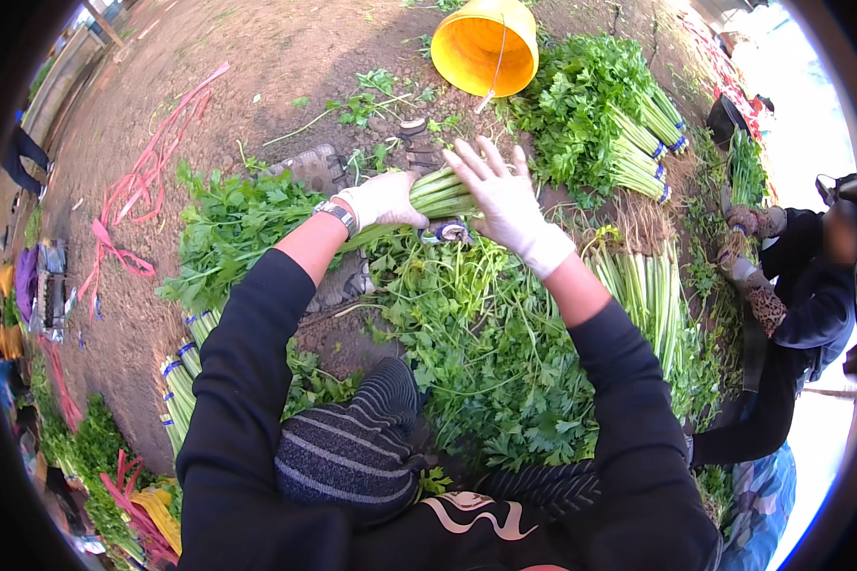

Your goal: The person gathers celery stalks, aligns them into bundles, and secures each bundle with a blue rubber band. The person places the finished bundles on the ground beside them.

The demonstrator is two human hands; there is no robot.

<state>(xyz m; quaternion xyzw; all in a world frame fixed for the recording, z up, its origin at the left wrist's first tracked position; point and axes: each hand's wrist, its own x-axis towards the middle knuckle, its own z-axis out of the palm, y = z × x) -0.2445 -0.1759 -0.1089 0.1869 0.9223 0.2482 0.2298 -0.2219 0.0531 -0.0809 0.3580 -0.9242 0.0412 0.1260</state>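
Observation:
My left hand (385,203), in a whitish glove, grips a bunch of celery (439,194) around its stalks. The bunch's leaves (246,228) fan out to the left, past my wristwatch. At the stalk ends my right hand (503,203), gloved alike, is raised with its fingers spread; whether its palm touches the stalks cannot be told. Just under the stalks, between my hands, shows a small blue and white object (448,230), perhaps a roll of tape. Loose leafy celery (499,357) lies in a heap below my hands.
A yellow bucket (485,50) lies tipped ahead. Blue-banded bunches (614,128) lie at the upper right, others (182,378) at the left. Rooted celery (639,300) is piled right of my arm. Pink ribbon (135,185) trails over the soil. A co-worker (799,307) handles greens at the right.

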